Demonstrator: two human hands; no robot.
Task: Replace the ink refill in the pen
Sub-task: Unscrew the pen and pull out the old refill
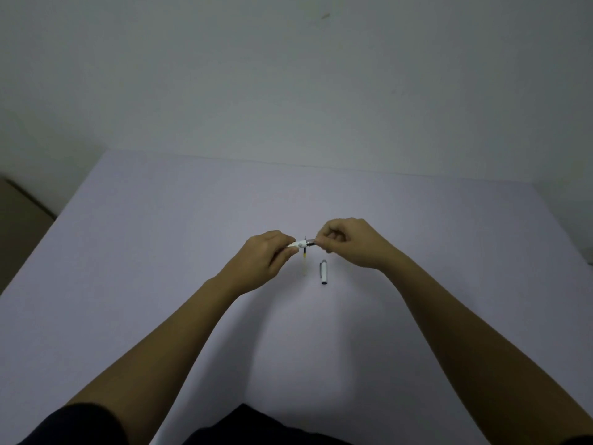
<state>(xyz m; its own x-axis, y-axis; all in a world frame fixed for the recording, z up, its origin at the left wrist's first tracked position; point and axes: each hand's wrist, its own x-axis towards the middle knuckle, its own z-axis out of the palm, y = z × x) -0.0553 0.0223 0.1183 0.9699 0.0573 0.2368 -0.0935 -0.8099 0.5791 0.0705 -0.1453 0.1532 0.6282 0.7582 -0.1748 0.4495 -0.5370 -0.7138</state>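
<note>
Above the table's middle I hold a pen between both hands. My left hand [263,260] grips the white barrel [296,244]. My right hand [348,242] pinches the silver tip section [310,242] at the barrel's right end. Whether the two parts are joined or apart I cannot tell. A thin refill [304,260], dark near the top and pale below, lies on the table right under the pen, pointing towards me. A white pen cap [324,272] with a silver end lies on the table just right of the refill.
The pale lilac table [160,252] spreads wide around my hands, its far edge meeting a plain wall. A brownish floor strip [19,220] shows past the left edge. My dark clothing fills the bottom of the view.
</note>
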